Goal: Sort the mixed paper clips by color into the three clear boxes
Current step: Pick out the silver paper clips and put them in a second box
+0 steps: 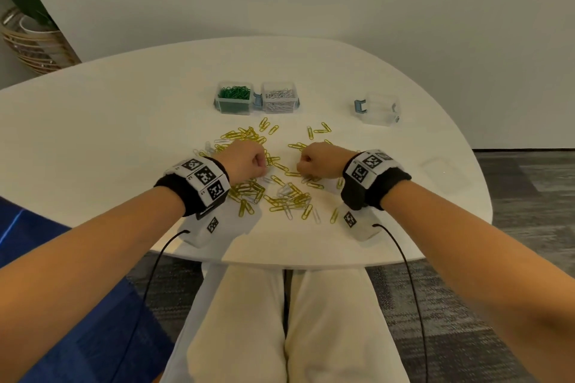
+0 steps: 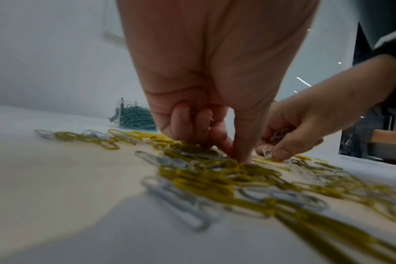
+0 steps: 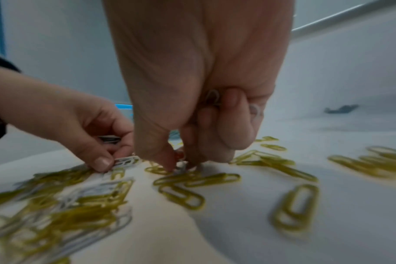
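Yellow paper clips (image 1: 280, 193) mixed with white ones (image 1: 284, 188) lie scattered on the white table (image 1: 124, 134). At the back stand a clear box of green clips (image 1: 234, 98), a box of white clips (image 1: 279, 98) beside it, and an empty clear box (image 1: 378, 109) to the right. My left hand (image 1: 259, 165) is down on the pile, thumb and forefinger pinching a white clip (image 3: 127, 160). My right hand (image 3: 181, 166) pinches another white clip (image 2: 268, 151) at the table, with more white clips (image 3: 213, 96) held in its curled fingers.
A clear lid (image 1: 441, 172) lies flat near the table's right edge. A potted plant in a woven basket (image 1: 34, 43) stands on the floor at far left. The table's near edge is just behind my wrists.
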A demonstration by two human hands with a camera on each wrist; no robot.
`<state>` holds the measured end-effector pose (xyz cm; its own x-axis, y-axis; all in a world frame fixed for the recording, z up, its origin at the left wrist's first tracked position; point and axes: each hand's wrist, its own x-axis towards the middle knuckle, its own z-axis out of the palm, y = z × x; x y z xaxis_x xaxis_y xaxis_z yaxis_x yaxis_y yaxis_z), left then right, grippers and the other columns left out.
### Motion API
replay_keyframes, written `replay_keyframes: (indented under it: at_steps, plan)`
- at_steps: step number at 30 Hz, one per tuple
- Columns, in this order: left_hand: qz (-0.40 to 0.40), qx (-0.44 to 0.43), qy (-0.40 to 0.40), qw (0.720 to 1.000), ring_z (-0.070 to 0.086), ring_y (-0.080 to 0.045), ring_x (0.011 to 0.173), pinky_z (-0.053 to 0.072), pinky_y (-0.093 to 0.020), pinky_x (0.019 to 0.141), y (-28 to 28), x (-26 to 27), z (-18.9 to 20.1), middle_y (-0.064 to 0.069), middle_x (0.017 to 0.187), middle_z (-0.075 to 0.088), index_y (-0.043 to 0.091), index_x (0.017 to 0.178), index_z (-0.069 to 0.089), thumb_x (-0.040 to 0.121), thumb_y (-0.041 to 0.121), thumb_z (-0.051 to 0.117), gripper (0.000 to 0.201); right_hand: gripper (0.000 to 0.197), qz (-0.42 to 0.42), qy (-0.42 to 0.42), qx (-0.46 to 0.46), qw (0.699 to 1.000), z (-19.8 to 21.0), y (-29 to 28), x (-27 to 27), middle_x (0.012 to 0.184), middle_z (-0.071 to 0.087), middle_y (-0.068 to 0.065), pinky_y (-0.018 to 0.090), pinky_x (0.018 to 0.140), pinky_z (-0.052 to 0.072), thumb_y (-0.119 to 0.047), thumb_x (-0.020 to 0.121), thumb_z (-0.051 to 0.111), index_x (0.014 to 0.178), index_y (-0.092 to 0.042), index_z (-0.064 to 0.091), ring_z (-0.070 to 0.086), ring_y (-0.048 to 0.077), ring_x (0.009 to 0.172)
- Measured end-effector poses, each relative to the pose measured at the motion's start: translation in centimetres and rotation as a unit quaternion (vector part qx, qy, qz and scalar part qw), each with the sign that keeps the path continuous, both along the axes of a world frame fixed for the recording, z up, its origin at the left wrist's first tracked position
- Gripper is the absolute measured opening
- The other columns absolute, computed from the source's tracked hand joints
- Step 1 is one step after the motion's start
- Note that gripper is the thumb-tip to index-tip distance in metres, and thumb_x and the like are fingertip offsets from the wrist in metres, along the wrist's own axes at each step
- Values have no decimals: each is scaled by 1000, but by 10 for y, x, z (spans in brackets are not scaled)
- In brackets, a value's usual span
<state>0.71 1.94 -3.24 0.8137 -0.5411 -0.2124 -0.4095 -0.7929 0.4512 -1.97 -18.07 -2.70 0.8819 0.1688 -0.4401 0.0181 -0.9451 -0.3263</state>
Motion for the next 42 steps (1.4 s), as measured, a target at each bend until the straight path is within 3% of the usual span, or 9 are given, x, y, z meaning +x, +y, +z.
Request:
replay_keyframes:
  at_steps: [2,4,8,15,23,28,34,39,42]
  plan:
    - [18,-45,5,999,54,-13,86,43,-27,76,4,4,2,1,94,63,16,85,61,85,21,66,7,25,-132,63,260,955,-1,-9,-7,63,45,0,21,45,32,-24,97,44,75,-13,48,38,13,51]
    - [51,-151,99,982,52,-11,82,41,-25,71,6,4,4,0,93,63,15,84,59,87,18,63,7,20,-224,167,542,793,-4,-16,-15,59,38,-2,19,38,18,-17,91,40,72,-17,37,24,10,46]
    - [131,-448,389,794,39,-4,54,33,-13,45,9,-4,3,1,72,64,10,84,50,93,8,53,10,22,-246,229,693,638,-9,-12,-21,71,45,4,18,37,14,-28,86,41,79,-10,51,27,8,44]
    - [189,-628,477,585,37,-2,51,32,-12,44,21,-7,-5,3,69,53,15,80,48,87,11,51,9,22,-100,-24,209,973,0,15,-24,70,58,-5,24,57,39,-28,86,68,97,-10,73,46,6,57]
    - [187,-633,535,527,33,-8,45,23,-18,40,20,-9,-13,1,61,46,14,66,45,69,15,39,7,33,50,-77,-8,996,-6,26,-31,89,56,-5,22,59,36,-44,83,69,99,-16,65,53,14,82]
    - [241,-540,488,642,30,-8,42,15,-16,37,12,-7,-5,0,62,43,14,65,42,82,21,38,19,30,63,-20,-16,998,-2,26,-25,90,61,3,17,57,36,-35,90,62,101,-8,66,53,14,78]
    - [68,-98,110,987,44,-10,61,35,-24,56,6,-4,5,6,70,50,18,72,56,86,32,65,22,29,-113,99,284,947,2,-5,-24,56,39,0,20,42,30,-32,94,57,76,-9,55,31,12,46]
    - [-19,35,7,999,47,-11,82,35,-24,72,0,-6,5,9,84,50,15,96,63,84,25,68,16,16,-236,273,651,668,-7,-19,-34,65,39,-1,18,37,16,-22,92,40,78,-16,45,28,7,43]
    - [-25,46,-1,999,48,-12,86,36,-23,74,-4,-5,4,5,93,53,11,99,65,85,21,68,18,20,-263,266,671,641,-12,-20,-37,72,48,3,17,35,20,-26,90,40,84,-11,52,33,9,44]
